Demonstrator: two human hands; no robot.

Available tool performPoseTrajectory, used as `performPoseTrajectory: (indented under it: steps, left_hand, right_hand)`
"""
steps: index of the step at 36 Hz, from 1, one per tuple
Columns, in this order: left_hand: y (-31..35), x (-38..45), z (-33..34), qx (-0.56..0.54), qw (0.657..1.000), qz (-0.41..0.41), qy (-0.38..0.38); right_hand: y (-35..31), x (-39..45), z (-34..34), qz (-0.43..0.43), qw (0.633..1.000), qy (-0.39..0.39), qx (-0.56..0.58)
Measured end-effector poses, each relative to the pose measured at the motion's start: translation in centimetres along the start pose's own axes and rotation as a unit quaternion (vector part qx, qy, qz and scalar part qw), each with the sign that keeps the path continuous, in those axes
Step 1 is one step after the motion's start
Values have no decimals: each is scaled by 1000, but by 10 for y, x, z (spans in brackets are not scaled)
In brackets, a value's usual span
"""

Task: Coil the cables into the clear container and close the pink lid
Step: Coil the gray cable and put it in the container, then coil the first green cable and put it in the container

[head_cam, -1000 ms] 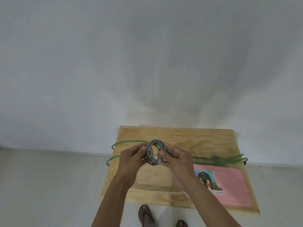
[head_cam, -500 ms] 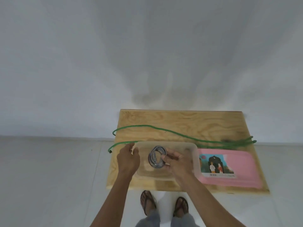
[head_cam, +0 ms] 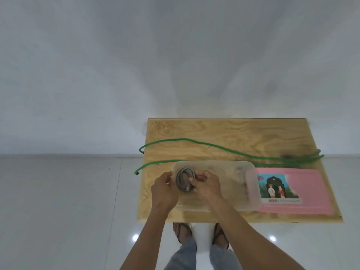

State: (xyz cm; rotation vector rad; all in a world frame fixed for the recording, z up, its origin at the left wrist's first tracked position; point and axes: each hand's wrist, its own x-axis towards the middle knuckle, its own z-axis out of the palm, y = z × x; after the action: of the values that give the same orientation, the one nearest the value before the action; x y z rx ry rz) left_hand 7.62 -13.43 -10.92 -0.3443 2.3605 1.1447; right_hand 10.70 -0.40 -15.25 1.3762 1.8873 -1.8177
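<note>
A clear container (head_cam: 245,184) sits on the wooden table, near its front edge. Inside its left end lies a coiled grey cable (head_cam: 184,181). My right hand (head_cam: 206,185) reaches into the container and pinches the coil's right side. Outside the container's left wall, my left hand (head_cam: 163,190) has its fingers on that wall by the coil. The pink lid (head_cam: 309,191), with a picture label, lies flat to the right of the container. A long green cable (head_cam: 194,142) snakes uncoiled across the table behind the container.
The plywood table (head_cam: 233,131) stands against a white wall, with tiled floor around it. The green cable's loops hang over the table's left edge, and its bunched end lies at the far right. My feet in sandals show below the table's front edge.
The grey coil went from held up between both hands down into the container's left end. My left hand shifted to the container's left wall. The view tilted downward.
</note>
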Motion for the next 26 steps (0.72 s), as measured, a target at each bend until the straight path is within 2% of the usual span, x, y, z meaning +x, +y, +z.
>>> performPoseTrajectory:
  steps: [3, 7, 26]
  left_hand:
    - [-1, 1, 0, -7, 1000, -2, 1]
    - [0, 0, -1, -15, 1000, 2, -1]
    - [3, 0, -2, -6, 1000, -7, -5]
  right_hand:
    - [-5, -5, 6, -28, 997, 36, -62]
    - [-8, -5, 8, -20, 994, 75, -79]
    - [-25, -24, -12, -31, 993, 81, -79]
